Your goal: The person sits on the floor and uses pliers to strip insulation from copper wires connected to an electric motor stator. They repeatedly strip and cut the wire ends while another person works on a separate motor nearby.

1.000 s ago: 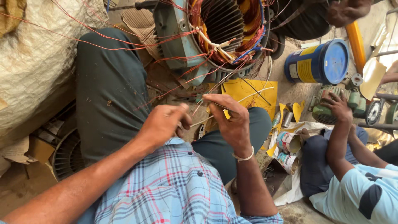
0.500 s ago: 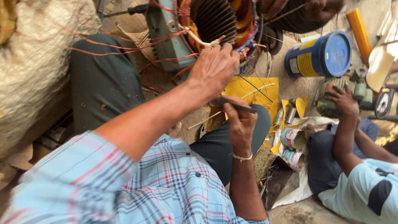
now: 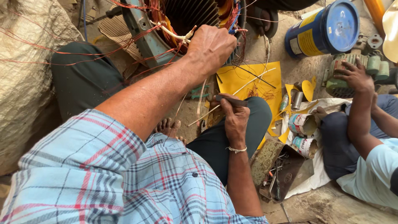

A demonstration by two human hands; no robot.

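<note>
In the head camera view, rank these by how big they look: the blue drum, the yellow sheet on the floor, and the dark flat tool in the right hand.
1. Yellow sheet and blue drum: about alike, and both partly hidden, so unranked.
2. Dark flat tool, held in the right hand: clearly the smallest.

A single head-worn camera looks steeply down and forward from close above the person's lap. The motor stator (image 3: 186,20) sits at the top edge, partly cropped; beyond it, probably more floor, out of view.
</note>
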